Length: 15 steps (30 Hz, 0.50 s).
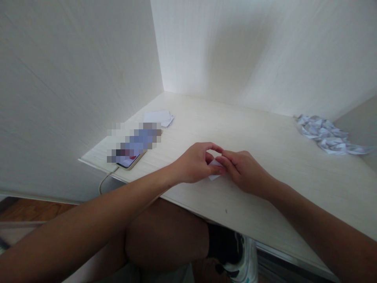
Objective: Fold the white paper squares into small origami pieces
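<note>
A small piece of white paper (215, 175) is pinched between my two hands, just above the white desk top. My left hand (196, 163) grips it from the left, thumb below and index finger arched over to the right hand. From the other side, my right hand (246, 171) holds the paper's right part between thumb and fingers. Fingertips of both hands meet there and hide most of the paper, so its full shape cannot be made out.
A phone (129, 161) with a cable (103, 182) lies at the desk's left. Behind it sits a small stack of white paper sheets (157, 116). A heap of folded white paper strips (322, 133) lies at the right back. White panels (235, 47) enclose the desk (265, 133).
</note>
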### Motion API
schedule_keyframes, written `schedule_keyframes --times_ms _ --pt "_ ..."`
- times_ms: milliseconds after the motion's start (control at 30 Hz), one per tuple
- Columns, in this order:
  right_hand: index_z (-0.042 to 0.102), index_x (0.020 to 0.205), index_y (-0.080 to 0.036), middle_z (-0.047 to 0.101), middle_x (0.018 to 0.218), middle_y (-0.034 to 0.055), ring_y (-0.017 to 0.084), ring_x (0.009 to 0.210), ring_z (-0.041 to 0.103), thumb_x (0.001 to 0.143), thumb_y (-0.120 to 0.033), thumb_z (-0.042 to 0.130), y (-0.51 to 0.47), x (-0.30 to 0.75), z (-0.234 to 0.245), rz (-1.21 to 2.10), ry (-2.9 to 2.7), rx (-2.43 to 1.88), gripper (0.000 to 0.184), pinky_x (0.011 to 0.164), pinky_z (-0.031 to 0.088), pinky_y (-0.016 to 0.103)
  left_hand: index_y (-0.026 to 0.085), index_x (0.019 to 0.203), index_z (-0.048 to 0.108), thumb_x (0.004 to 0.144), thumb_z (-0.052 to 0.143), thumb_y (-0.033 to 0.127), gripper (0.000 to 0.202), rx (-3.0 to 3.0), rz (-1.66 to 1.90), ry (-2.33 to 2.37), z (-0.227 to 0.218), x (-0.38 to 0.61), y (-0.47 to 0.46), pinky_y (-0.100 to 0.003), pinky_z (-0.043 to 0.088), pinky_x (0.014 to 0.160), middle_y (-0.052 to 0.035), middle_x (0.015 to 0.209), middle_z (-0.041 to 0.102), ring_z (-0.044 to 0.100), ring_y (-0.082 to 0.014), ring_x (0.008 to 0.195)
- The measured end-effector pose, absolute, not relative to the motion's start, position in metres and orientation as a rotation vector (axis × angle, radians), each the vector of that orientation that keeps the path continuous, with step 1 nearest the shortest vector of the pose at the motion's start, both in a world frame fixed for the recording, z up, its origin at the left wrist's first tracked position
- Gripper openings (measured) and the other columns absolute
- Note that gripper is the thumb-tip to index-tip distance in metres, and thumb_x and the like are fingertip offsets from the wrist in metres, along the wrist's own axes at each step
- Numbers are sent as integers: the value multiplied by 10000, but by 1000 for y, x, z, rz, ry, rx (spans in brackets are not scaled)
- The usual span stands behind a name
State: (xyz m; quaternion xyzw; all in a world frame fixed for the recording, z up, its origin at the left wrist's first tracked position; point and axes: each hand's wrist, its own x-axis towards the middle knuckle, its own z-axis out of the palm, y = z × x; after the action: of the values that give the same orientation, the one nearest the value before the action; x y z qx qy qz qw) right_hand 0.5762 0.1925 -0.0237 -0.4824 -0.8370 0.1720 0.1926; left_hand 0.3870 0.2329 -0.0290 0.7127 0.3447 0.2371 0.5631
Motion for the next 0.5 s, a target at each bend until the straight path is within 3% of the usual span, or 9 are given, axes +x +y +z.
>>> schedule_keyframes --times_ms 133,267,500 --pt "595 766 -189 665 688 54 156 577 532 1051 -372 350 196 579 -21 433 -2330 -1351 419 620 360 302 113 1172 689 716 857 225 498 1676 557 820 -30 388 234 -244 325 514 57 574 616 478 -97 502" --pt "434 628 -236 488 541 -5 148 510 431 1045 -439 401 206 598 -8 301 -2089 -1445 465 565 307 305 118 1139 712 714 850 181 451 1682 527 853 -31 385 229 -255 396 568 9 670 721 575 -120 563" --pt "431 633 -245 476 563 -5 156 515 419 1033 -409 419 214 618 2 214 -1958 -1468 432 568 292 317 145 1135 670 726 855 214 455 1615 632 909 -33 377 228 -280 482 642 -20 762 760 662 -147 657"
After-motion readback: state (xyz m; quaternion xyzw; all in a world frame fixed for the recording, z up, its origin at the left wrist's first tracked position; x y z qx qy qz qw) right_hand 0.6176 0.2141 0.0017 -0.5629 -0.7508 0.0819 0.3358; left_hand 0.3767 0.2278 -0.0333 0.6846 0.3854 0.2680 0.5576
